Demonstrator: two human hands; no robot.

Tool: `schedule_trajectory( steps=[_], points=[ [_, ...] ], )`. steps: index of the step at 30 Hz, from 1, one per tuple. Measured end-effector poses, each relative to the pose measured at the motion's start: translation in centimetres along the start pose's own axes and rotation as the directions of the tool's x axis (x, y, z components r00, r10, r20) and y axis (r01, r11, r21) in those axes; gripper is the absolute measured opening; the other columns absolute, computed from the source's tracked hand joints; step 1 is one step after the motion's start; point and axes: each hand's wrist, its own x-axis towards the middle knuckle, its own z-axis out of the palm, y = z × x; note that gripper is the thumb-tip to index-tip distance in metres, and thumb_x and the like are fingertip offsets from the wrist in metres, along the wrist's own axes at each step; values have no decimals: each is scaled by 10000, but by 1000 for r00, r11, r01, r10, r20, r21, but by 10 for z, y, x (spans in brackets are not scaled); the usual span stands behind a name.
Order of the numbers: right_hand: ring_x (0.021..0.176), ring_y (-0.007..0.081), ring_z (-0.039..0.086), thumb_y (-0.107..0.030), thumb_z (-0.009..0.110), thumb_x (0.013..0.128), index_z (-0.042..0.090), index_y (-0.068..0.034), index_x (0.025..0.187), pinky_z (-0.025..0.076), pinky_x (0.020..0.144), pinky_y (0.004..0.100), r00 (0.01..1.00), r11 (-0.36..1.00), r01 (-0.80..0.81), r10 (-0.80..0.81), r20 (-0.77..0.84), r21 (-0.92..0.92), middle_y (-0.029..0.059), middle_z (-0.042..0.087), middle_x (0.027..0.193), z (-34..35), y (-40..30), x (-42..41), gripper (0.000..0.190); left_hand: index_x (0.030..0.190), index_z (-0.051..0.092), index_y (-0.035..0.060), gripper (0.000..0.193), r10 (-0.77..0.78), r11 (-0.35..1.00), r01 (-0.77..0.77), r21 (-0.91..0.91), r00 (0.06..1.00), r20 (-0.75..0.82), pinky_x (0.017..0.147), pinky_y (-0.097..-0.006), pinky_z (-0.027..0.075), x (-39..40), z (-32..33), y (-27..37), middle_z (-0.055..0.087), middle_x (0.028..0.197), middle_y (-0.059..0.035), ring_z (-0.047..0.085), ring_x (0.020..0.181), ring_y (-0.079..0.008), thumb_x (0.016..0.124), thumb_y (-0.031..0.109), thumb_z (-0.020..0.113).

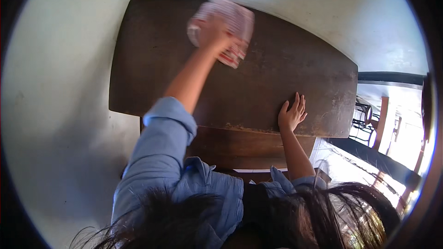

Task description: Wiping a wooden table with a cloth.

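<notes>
A dark brown wooden tabletop (263,76) with worn, scratched edges spreads out before me. Near its far edge, left of the middle, my left hand (216,34) presses on a pink and white striped cloth (238,20) with red bands; both are motion-blurred, and the fingers are partly hidden. Closer to me, by the near edge at the right, my right hand (291,114) rests on the wood with its fingers spread and holds nothing.
Pale walls (69,76) border the table at the left and along its far side. Below the near edge shows a brown wooden panel (249,145). Beyond the table's right end are metal-framed furniture (363,121) and a wooden post (381,122) in bright light.
</notes>
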Motion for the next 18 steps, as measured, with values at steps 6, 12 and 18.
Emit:
schedule_trajectory(
  steps=[6,12,18],
  points=[
    [1327,227,220,-324,470,833,355,-194,1328,110,1046,553,999,999,49,-48,-18,13,51,281,1415,14,-4,1,525,1335,379,188,772,556,818,-555,-150,830,-41,1053,-456,245,-90,106,100,248,1436,-68,171,1337,-311,688,519,637],
    [1324,233,225,-330,448,840,342,-166,1338,104,1044,565,1000,998,8,-7,-9,57,61,266,1423,1,-1,2,535,1244,467,98,660,198,974,-220,-54,943,-268,1000,-554,232,-92,41,-29,414,1313,-150,372,1241,-290,688,379,684],
    [1322,247,226,-327,425,845,339,-157,1336,122,1020,607,998,996,61,-59,-25,67,100,266,1415,0,-8,1,527,1379,280,154,703,-285,881,410,238,858,-427,964,-623,225,-154,3,-206,263,1432,-107,240,1317,-301,809,514,480]
  ],
)
